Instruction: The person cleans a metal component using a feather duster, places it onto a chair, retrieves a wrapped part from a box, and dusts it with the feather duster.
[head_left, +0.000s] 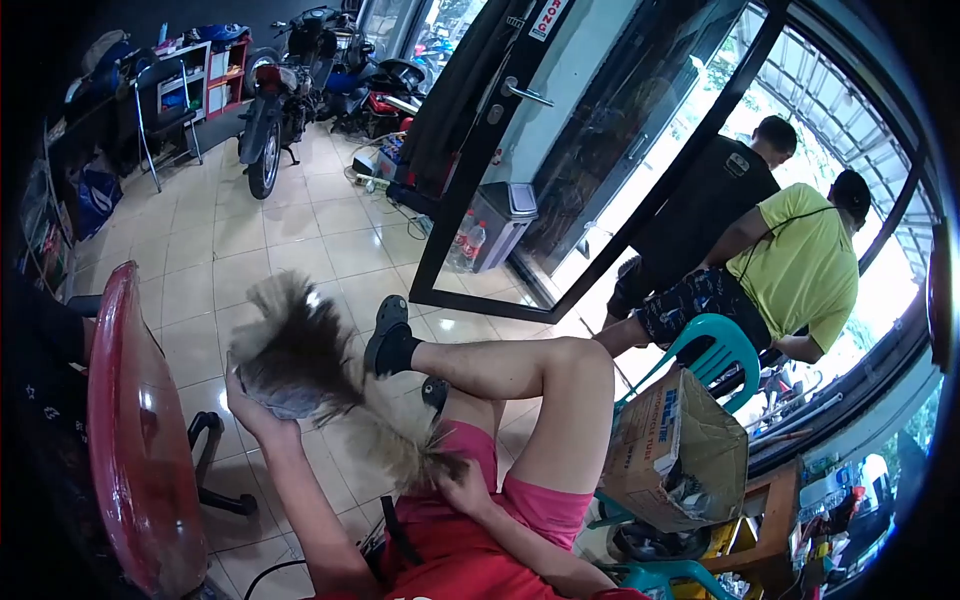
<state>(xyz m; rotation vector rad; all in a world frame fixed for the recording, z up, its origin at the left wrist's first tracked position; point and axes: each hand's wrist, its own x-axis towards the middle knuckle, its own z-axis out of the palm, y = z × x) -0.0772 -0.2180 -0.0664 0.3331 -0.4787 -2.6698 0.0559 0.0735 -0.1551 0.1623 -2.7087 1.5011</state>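
Note:
A feather duster [385, 435], fluffy with tan and dark brown feathers, stretches across in front of my lap. My right hand [466, 490] is closed round its lower end, close to my pink shorts. To the left, my left hand [255, 408] is raised with its fingers curled about a crumpled grey piece [290, 398]. Dark feathers lie over that piece, and I cannot tell whether it belongs to the duster. My bare legs are crossed, with a dark clog [388, 335] on the raised foot.
A plastic-wrapped red chair [140, 440] stands close on my left. At right are an open cardboard box [680, 450] and a green plastic chair [725, 345]. Two people are near the glass door [500, 200]. A motorcycle [268, 130] is parked at the back.

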